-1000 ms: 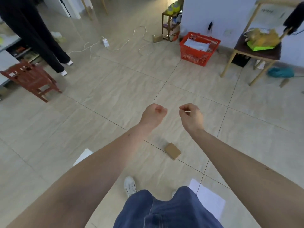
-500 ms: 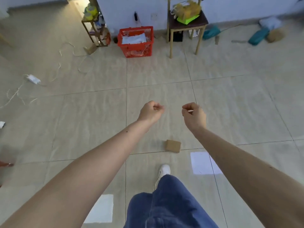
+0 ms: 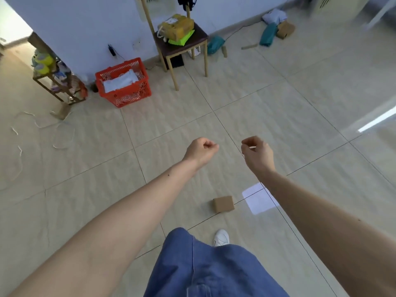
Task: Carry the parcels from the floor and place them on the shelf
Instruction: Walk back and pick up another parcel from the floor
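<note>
A small brown cardboard parcel (image 3: 223, 203) lies on the tiled floor just ahead of my white shoe. My left hand (image 3: 201, 151) is curled into a loose fist above the floor, up and left of the parcel, holding nothing. My right hand (image 3: 257, 153) hangs beside it with fingers closed, also with nothing in it. More parcels lie far off by the wall: a brown box (image 3: 285, 30), teal bags (image 3: 267, 35) and a pale bag (image 3: 274, 16). Yellow and green parcels (image 3: 177, 28) rest on a wooden chair (image 3: 182, 48).
A red basket (image 3: 126, 94) with white packets stands by the wall. A small wooden rack (image 3: 53, 80) with bottles is at the left. Loose white cord (image 3: 42, 125) trails over the left floor. A bright patch of light (image 3: 257, 199) lies right of the parcel.
The view has swung right: basket, chair and rack have shifted left, and the far parcels by the wall have come into view. Both hands stay closed and level.
</note>
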Demonstrator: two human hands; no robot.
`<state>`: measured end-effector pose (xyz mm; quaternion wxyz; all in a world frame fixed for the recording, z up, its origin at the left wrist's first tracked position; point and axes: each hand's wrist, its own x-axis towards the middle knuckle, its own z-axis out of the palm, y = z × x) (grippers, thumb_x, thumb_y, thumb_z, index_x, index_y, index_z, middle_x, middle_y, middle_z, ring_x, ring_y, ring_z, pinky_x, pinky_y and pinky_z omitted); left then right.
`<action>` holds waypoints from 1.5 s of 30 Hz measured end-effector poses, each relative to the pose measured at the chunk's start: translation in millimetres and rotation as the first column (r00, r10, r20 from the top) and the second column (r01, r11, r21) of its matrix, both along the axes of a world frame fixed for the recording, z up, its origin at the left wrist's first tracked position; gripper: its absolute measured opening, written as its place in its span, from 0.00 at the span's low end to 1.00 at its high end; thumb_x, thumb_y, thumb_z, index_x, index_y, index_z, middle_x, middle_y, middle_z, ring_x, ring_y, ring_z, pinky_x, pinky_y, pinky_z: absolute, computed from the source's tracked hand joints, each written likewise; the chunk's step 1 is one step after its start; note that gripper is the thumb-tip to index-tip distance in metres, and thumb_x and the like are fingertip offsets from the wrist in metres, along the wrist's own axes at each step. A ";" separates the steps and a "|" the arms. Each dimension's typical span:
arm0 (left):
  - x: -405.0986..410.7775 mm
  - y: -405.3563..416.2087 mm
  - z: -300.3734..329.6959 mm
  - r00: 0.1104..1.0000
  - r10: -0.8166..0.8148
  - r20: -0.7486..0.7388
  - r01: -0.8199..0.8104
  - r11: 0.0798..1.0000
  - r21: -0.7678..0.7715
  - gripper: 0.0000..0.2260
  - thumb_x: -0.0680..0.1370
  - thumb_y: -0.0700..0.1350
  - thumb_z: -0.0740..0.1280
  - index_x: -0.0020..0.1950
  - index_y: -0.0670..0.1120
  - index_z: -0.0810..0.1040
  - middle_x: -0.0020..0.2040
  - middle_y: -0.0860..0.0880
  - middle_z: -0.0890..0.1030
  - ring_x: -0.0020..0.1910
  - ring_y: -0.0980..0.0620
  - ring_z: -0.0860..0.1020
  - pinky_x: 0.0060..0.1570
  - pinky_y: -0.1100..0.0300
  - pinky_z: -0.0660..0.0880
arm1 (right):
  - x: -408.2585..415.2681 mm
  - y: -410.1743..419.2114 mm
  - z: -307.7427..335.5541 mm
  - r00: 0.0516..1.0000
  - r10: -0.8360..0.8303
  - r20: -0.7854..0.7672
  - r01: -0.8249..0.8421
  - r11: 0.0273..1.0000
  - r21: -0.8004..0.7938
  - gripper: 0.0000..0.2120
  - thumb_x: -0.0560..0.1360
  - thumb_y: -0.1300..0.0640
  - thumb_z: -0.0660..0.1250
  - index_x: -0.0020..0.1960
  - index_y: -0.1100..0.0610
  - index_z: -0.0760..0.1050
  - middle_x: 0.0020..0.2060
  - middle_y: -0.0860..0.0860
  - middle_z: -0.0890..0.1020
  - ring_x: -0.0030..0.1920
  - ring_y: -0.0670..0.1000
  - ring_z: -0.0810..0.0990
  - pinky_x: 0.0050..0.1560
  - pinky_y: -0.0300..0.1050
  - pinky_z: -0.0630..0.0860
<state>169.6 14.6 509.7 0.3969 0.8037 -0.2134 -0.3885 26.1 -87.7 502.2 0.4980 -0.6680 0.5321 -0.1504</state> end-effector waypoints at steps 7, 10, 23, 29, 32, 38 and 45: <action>32.1 -61.3 -10.5 0.957 -0.289 -0.001 0.289 0.957 -0.005 0.05 0.77 0.47 0.68 0.47 0.46 0.78 0.41 0.50 0.78 0.44 0.49 0.76 0.43 0.60 0.71 | -1.0 -10.4 -16.7 0.955 -0.295 -0.034 0.295 0.955 0.014 0.07 0.75 0.59 0.62 0.49 0.51 0.78 0.50 0.54 0.83 0.43 0.54 0.80 0.44 0.44 0.73; 43.7 -81.6 -19.7 0.895 -0.445 -0.013 0.445 0.895 0.022 0.04 0.77 0.46 0.68 0.46 0.46 0.77 0.40 0.51 0.78 0.43 0.50 0.76 0.43 0.60 0.71 | 1.3 -6.1 -24.9 0.891 -0.448 -0.073 0.451 0.892 0.022 0.09 0.76 0.59 0.62 0.51 0.54 0.79 0.48 0.54 0.83 0.46 0.54 0.81 0.39 0.43 0.74; 22.4 -120.7 -83.4 0.601 -0.799 -0.035 0.786 0.582 0.206 0.07 0.76 0.49 0.68 0.49 0.47 0.77 0.46 0.51 0.79 0.52 0.48 0.78 0.56 0.53 0.75 | -11.6 54.4 -93.1 0.515 -0.845 -0.141 0.856 0.502 0.122 0.05 0.73 0.56 0.64 0.48 0.49 0.77 0.48 0.53 0.84 0.49 0.55 0.83 0.53 0.53 0.79; -10.0 -111.2 -143.0 0.566 -0.822 -0.069 0.804 0.531 0.269 0.08 0.76 0.51 0.68 0.50 0.48 0.78 0.49 0.51 0.80 0.56 0.47 0.79 0.57 0.54 0.75 | -42.7 76.3 -146.6 0.451 -0.873 -0.187 0.891 0.427 0.154 0.05 0.74 0.55 0.65 0.50 0.50 0.76 0.49 0.54 0.83 0.49 0.55 0.82 0.53 0.51 0.79; -17.0 -106.4 -177.5 0.590 -0.805 -0.064 0.787 0.555 0.270 0.11 0.76 0.50 0.68 0.53 0.46 0.80 0.51 0.50 0.81 0.55 0.47 0.79 0.56 0.55 0.75 | -47.3 82.2 -176.9 0.423 -0.881 -0.211 0.903 0.390 0.180 0.08 0.74 0.55 0.66 0.53 0.53 0.76 0.51 0.54 0.83 0.49 0.55 0.82 0.52 0.50 0.78; -32.7 -86.8 -282.9 0.651 -0.754 -0.086 0.739 0.604 0.298 0.12 0.76 0.49 0.68 0.56 0.45 0.80 0.55 0.47 0.83 0.56 0.47 0.80 0.58 0.53 0.76 | -44.3 100.1 -279.8 0.400 -0.871 -0.286 0.905 0.326 0.272 0.14 0.74 0.53 0.67 0.58 0.56 0.75 0.54 0.54 0.81 0.52 0.54 0.80 0.53 0.46 0.74; -23.8 -82.4 -422.2 0.673 -0.726 -0.139 0.725 0.610 0.320 0.18 0.74 0.48 0.74 0.62 0.45 0.78 0.59 0.49 0.80 0.60 0.50 0.77 0.63 0.52 0.74 | -34.6 113.4 -417.4 0.421 -0.814 -0.399 0.891 0.291 0.348 0.19 0.74 0.51 0.69 0.62 0.58 0.74 0.56 0.55 0.81 0.57 0.56 0.79 0.58 0.49 0.74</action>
